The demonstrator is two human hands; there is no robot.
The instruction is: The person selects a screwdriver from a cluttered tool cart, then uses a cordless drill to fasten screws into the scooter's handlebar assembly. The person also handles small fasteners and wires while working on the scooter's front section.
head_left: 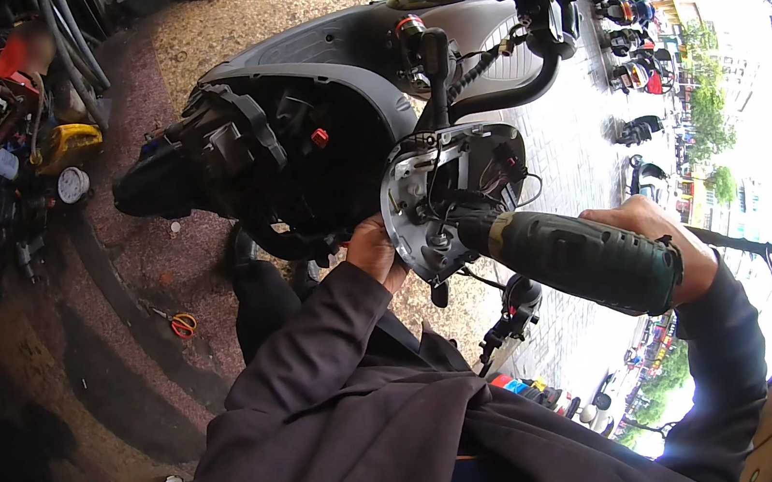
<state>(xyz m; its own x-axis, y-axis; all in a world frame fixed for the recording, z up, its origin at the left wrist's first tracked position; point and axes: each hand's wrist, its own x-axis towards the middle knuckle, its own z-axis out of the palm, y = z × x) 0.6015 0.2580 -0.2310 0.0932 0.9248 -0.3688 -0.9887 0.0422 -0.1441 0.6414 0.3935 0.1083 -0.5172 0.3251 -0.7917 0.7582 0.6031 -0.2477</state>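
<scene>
While the panel [412, 191] sits just beside the handlebar [511, 96], I have the left hand [374, 252] holding its edge, fingertips hidden. The right hand [650, 228] wraps the drill [583, 259], nose over the panel; I'd keep it square, pressure even, wires [501, 177] clear.

Speckled floor [143, 283]: tan toward its top edge, reddish-brown down the left side, dark curved bands crossing the reddish part. Its left edge sinks into shadow. Beyond its right edge, pale grey paving [556, 160] in bright daylight. Parked scooters [631, 67] line the paving's far edge; past them, leafy trees [711, 120], glaring white sky [736, 10].
</scene>
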